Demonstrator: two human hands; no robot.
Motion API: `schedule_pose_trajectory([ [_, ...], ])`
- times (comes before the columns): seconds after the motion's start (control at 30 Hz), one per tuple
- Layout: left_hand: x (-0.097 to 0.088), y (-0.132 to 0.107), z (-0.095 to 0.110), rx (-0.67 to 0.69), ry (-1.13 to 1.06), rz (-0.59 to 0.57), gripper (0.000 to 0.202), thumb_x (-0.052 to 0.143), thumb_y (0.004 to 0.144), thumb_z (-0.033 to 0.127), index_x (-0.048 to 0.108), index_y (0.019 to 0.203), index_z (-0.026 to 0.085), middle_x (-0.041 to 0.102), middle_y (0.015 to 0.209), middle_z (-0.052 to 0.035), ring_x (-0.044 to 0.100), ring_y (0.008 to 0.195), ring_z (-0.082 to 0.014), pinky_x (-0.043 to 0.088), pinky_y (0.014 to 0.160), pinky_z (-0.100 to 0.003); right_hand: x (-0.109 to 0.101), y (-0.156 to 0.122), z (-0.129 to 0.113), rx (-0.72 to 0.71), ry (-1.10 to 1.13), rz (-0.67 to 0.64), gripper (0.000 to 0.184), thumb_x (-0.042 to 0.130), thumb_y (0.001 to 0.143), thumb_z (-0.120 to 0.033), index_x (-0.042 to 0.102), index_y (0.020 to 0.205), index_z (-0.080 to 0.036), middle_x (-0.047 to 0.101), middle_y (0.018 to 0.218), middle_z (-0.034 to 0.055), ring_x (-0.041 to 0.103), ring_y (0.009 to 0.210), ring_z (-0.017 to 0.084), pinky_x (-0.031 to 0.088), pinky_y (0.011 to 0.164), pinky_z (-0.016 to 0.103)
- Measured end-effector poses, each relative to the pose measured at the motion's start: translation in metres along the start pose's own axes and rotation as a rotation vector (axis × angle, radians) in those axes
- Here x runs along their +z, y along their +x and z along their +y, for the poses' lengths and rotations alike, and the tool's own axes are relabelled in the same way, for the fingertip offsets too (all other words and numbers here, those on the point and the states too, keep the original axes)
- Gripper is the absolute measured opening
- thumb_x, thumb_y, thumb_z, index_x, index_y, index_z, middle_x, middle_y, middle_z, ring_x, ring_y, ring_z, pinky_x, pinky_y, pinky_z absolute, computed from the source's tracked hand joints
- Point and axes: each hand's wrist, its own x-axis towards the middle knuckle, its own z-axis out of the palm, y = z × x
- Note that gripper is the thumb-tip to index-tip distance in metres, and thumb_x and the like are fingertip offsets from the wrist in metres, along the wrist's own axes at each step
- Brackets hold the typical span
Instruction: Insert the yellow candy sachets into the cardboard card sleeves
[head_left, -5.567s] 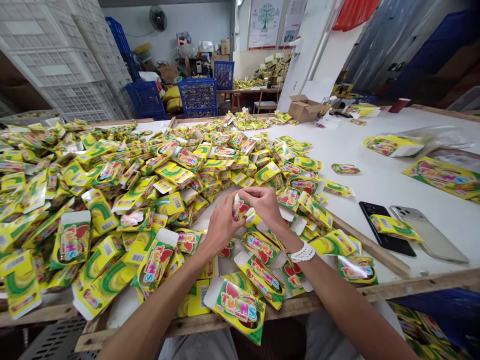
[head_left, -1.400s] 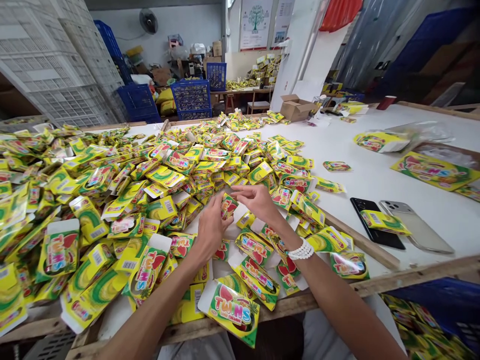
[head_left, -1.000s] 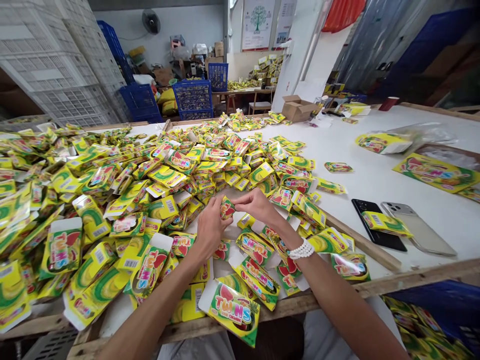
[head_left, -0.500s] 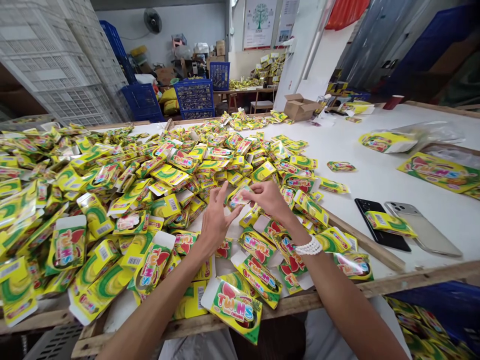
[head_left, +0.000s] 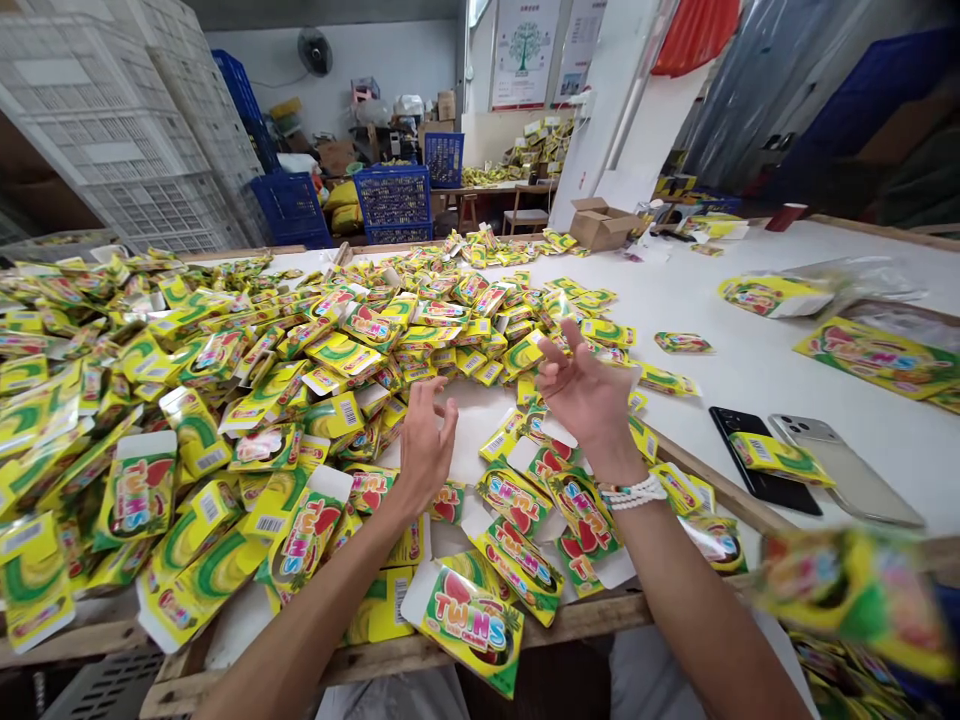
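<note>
My left hand (head_left: 427,440) hovers over a bare patch of the white table, its fingers loosely curled and apart, with nothing in it. To the right, my right hand (head_left: 589,400) is raised with the palm turned up and fingers spread, also holding nothing. A white beaded bracelet (head_left: 634,492) is on that wrist. Motion smears a small yellow-green candy box (head_left: 855,600) in the air at the lower right, apart from both hands. Between my forearms lie several TWINS candy boxes (head_left: 521,565), some with white flaps sticking out.
A large heap of candy boxes (head_left: 210,350) covers the table's left and middle. Two phones (head_left: 757,485) lie at right with a box across them. A wooden strip (head_left: 720,490) runs beside my right wrist. Below the right edge, more boxes (head_left: 847,670) lie in a blue container.
My right hand has let go of a small box and moved right, opening palm up. My left hand has stayed nearly in place. A blurred box has appeared at the lower right.
</note>
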Motion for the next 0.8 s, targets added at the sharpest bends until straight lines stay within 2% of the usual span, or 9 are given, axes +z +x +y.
schedule_pose_trajectory([
  [0.1,0.0,0.001,0.0,0.011,-0.028,-0.087,0.022,0.05,0.098,0.017,0.064,0.115,0.02,0.068,0.113,-0.0068,0.067,0.083,-0.0156,0.057,0.075,-0.028,0.007,0.003,0.012,0.044,0.093,-0.08,0.04,0.067,0.087,-0.054,0.08,0.112,-0.025,0.083,0.106,0.0107,0.075,0.085,0.024,0.061,0.073,0.037],
  [0.2,0.0,-0.001,0.003,0.066,-0.129,-0.28,0.021,0.052,0.097,0.017,0.068,0.111,0.021,0.071,0.109,-0.0059,0.068,0.08,-0.0145,0.056,0.064,-0.024,0.006,0.008,0.02,0.099,0.182,-0.102,0.028,0.075,0.08,-0.045,0.081,0.098,-0.023,0.081,0.093,0.0093,0.072,0.08,0.023,0.06,0.071,0.036],
  [0.27,-0.001,-0.002,0.005,0.126,-0.173,-0.416,0.02,0.054,0.099,0.02,0.07,0.112,0.022,0.073,0.112,-0.0062,0.071,0.085,-0.0159,0.058,0.072,-0.026,0.005,0.01,0.022,0.12,0.234,-0.082,0.023,0.077,0.078,-0.041,0.08,0.093,-0.024,0.078,0.086,0.0076,0.071,0.078,0.022,0.06,0.07,0.035],
  [0.33,-0.001,-0.002,0.005,0.221,-0.172,-0.556,0.018,0.06,0.1,0.025,0.072,0.113,0.023,0.075,0.117,-0.0069,0.072,0.1,-0.0197,0.058,0.091,-0.032,0.005,0.011,0.022,0.144,0.278,-0.063,0.02,0.077,0.076,-0.037,0.081,0.09,-0.024,0.077,0.081,0.0059,0.068,0.073,0.02,0.059,0.067,0.033],
  [0.4,-0.002,-0.001,0.003,0.329,-0.146,-0.739,0.022,0.073,0.095,0.031,0.074,0.116,0.024,0.075,0.122,-0.0078,0.069,0.114,-0.0244,0.052,0.105,-0.036,0.008,0.01,0.021,0.178,0.28,-0.065,0.018,0.08,0.073,-0.032,0.083,0.088,-0.023,0.077,0.079,0.0048,0.066,0.068,0.017,0.057,0.065,0.03],
  [0.5,-0.001,0.0,-0.001,0.438,-0.05,-0.966,0.047,0.09,0.08,0.037,0.074,0.122,0.025,0.073,0.124,-0.009,0.065,0.116,-0.0289,0.049,0.105,-0.038,0.016,0.006,0.018,0.213,0.223,-0.085,0.019,0.083,0.069,-0.029,0.085,0.085,-0.02,0.079,0.078,0.005,0.065,0.063,0.015,0.055,0.064,0.029],
  [0.57,0.001,0.001,-0.003,0.465,0.042,-1.007,0.056,0.095,0.073,0.037,0.074,0.124,0.027,0.072,0.123,-0.0091,0.065,0.112,-0.0298,0.049,0.102,-0.039,0.02,0.003,0.017,0.227,0.18,-0.104,0.022,0.084,0.067,-0.03,0.086,0.086,-0.019,0.08,0.078,0.0062,0.066,0.062,0.015,0.055,0.064,0.029],
  [0.63,0.002,0.0,-0.004,0.465,0.087,-0.996,0.057,0.096,0.072,0.035,0.074,0.124,0.027,0.072,0.119,-0.0091,0.065,0.109,-0.0296,0.05,0.098,-0.038,0.023,0.002,0.019,0.24,0.12,-0.124,0.025,0.085,0.067,-0.032,0.086,0.087,-0.017,0.08,0.078,0.0075,0.066,0.06,0.014,0.054,0.062,0.029],
  [0.8,0.002,0.0,-0.006,0.412,-0.07,-0.924,0.015,0.081,0.087,0.026,0.078,0.1,0.02,0.073,0.105,-0.0084,0.067,0.095,-0.0229,0.051,0.086,-0.031,0.024,0.004,0.027,0.199,-0.089,-0.069,0.026,0.088,0.066,-0.034,0.085,0.084,-0.015,0.08,0.073,0.0096,0.069,0.057,0.016,0.051,0.055,0.027],
])
